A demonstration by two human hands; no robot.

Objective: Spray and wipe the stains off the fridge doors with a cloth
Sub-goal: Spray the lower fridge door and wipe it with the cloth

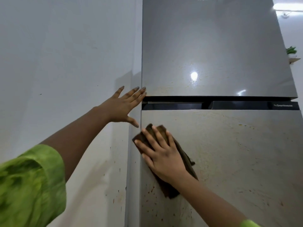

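Right hand (161,153) is pressing flat, fingers spread and straight, on a dark brown folded cloth (171,191). The cloth is lying against the upper left part of the brushed silver lower fridge door (237,161), just beside its left edge. Cloth corners are showing above the fingertips and below the wrist.

Left hand (124,106) is reaching up with fingers apart, holding nothing. Its fingertips are sitting at the bottom left corner of the glossy grey upper fridge door (213,46); contact looks likely but cannot be confirmed.

Surface: reddish-brown specks (152,190) are dotting the lower door below the cloth, with more scattered to the right. Faint yellowish smears (165,89) are running along the bottom of the upper door. A round light glare (194,75) is reflecting there. A black recessed band (229,105) is separating the doors; its small lettering is unreadable.

Room: white wall (65,54) is adjoining the fridge on the left, carrying brown spots (114,185) low down. A small green plant (291,50) is standing on a shelf at far right. Bright green sleeve (32,185) is covering the left upper arm.
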